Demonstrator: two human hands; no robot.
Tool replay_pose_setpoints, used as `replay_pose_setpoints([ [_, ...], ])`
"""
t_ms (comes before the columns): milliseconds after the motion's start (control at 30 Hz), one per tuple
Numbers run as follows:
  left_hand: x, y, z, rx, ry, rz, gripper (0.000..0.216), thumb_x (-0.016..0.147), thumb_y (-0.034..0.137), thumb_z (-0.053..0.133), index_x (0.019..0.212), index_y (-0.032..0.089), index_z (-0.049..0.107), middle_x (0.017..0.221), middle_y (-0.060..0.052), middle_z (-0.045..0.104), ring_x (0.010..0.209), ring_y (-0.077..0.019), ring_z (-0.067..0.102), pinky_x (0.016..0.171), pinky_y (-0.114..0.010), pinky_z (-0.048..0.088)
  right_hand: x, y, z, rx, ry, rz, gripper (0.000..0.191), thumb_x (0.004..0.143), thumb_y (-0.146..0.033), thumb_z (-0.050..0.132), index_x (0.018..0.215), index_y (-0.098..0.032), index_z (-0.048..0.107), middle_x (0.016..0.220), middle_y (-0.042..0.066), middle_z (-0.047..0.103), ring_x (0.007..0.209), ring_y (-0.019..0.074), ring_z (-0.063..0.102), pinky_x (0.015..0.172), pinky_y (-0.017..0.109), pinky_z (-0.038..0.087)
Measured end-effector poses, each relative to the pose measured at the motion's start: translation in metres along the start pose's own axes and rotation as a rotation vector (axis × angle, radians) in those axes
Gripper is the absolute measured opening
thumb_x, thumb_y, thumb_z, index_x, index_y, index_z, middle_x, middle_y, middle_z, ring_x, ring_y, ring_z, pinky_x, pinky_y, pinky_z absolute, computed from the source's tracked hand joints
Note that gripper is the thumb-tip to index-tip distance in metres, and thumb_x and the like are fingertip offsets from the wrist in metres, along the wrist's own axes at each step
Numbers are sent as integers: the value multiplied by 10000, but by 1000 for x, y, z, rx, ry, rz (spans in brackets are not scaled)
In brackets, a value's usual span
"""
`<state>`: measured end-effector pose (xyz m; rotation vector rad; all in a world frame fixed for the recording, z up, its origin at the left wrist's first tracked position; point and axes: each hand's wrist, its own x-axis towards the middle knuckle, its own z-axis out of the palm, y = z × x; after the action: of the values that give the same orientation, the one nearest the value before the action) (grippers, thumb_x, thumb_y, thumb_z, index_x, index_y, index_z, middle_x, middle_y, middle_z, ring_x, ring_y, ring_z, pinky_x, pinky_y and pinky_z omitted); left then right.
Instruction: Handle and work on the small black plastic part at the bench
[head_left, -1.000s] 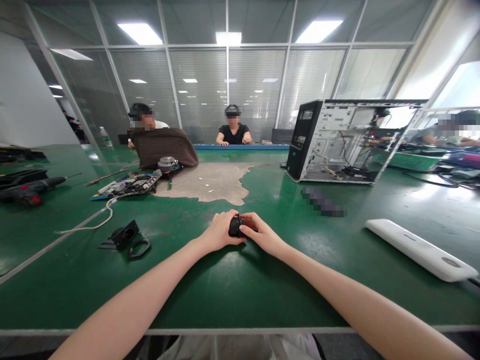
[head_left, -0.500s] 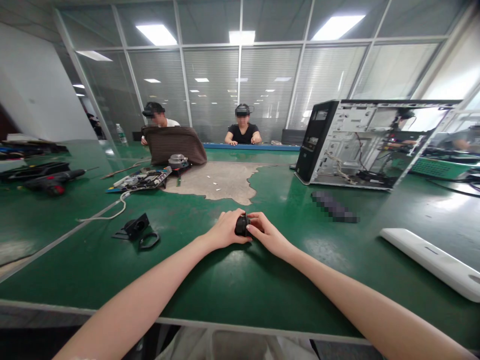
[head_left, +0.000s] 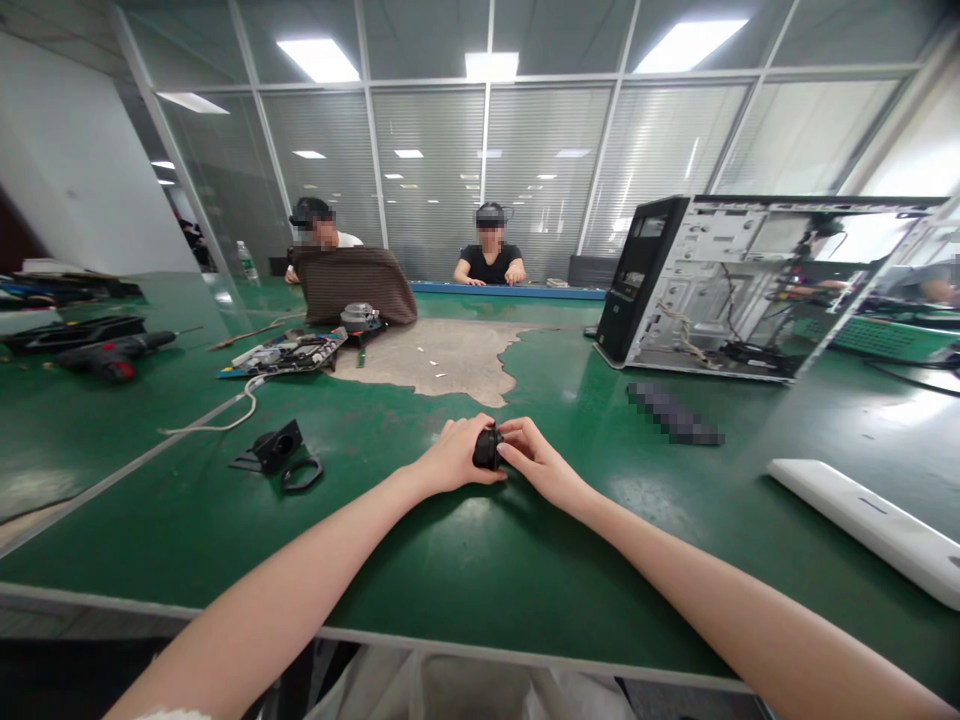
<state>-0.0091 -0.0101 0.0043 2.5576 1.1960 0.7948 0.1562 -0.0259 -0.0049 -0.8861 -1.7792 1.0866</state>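
A small black rounded part (head_left: pixel 487 449) is held between my two hands, just above or on the green table (head_left: pixel 450 580); its exact kind I cannot make out. My left hand (head_left: pixel 455 457) is closed round its left side, thumb below and fingers over the top. From the right, the fingertips and thumb of my right hand (head_left: pixel 536 457) pinch its edge. To the left lie a black bracket with a round hole (head_left: pixel 276 447) and a black ring (head_left: pixel 302 475), apart from both hands.
An opened computer case (head_left: pixel 697 290) stands at right, near a blurred dark object (head_left: pixel 675 414) and a white elongated device (head_left: pixel 862 520). At left are circuit boards (head_left: pixel 289 355), a white cable (head_left: pixel 217 428) and a power drill (head_left: pixel 116 355). Two people (head_left: pixel 491 255) sit across the table.
The view has shifted slightly, so the scene sits a little further right. Both hands stay on the black part, and my right fingers have moved slightly against its edge.
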Motion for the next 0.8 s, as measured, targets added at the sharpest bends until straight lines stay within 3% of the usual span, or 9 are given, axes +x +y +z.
replay_pose_setpoints([
  [200, 0, -1, 1, 13, 12, 20, 539, 571, 449, 640, 998, 210, 413, 918, -21, 543, 826, -215, 512, 728, -318, 341, -7, -6, -2, 24, -87, -44, 219, 771, -292, 504, 951, -214, 408, 949, 23, 571, 911, 142, 545, 840, 336, 411],
  [433, 0, 1, 0, 21, -1, 0, 575, 550, 457, 656, 1011, 212, 413, 937, -28, 539, 853, -225, 511, 749, -328, 336, 0, 0, 1, 39, 8, -23, 189, 769, -338, 493, 886, -207, 422, 865, 9, 568, 831, 129, 551, 785, 315, 439],
  [700, 0, 0, 1, 33, 7, -6, 541, 565, 447, 646, 994, 211, 416, 913, -22, 543, 825, -218, 516, 731, -318, 344, -6, -3, -1, 36, -80, -54, 228, 758, -296, 521, 944, -219, 416, 942, 19, 575, 933, 149, 542, 863, 351, 401],
  [800, 0, -2, 2, 35, 14, 3, 558, 558, 452, 648, 1000, 210, 411, 918, -23, 540, 835, -219, 512, 737, -320, 342, -6, -5, 0, 38, -46, -52, 177, 772, -313, 497, 896, -212, 422, 929, 17, 572, 894, 140, 549, 833, 332, 415],
])
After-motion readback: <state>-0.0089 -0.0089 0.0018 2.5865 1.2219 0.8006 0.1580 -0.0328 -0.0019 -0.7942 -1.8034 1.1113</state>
